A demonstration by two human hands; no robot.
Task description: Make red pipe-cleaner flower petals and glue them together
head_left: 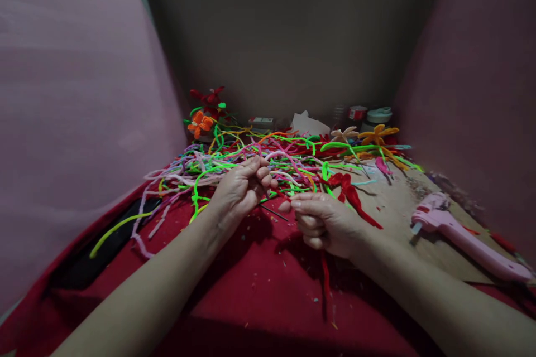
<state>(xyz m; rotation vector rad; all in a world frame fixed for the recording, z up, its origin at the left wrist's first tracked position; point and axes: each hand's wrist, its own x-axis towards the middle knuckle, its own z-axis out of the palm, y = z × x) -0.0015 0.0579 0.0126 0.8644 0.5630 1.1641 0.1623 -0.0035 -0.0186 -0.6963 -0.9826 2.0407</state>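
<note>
Right hand point(324, 220): closed, thumb and forefinger pinching a red fuzzy wire point(325, 278), other fingers curled into the palm. One length of red hangs out below that fist, against the red cloth point(259, 312). Another short red bit shows in the gap between the two hands; can't tell if it's the same strand.

Left hand point(245, 185): just left of the right hand and slightly farther out, fingers bent inward, tips near that short red bit. Can't tell whether they grip it. Hands are close but apart.

Thin dark stick point(274, 212) lies on the cloth between the hands, below the left fingertips.

Beyond both hands: tangled pile of colored fuzzy wires point(234, 164), mostly pink, green, white and purple. Orange flower point(200, 124) past the left hand, off to its left. Black flat object point(106, 242) left of the left forearm, yellow-green wire point(119, 227) across it.

Red fuzzy loops point(345, 188) just beyond the right hand, partly over a tan board point(389, 206). Pink glue gun point(464, 237) right of the right hand, on the board, nozzle facing the hand side.
</note>
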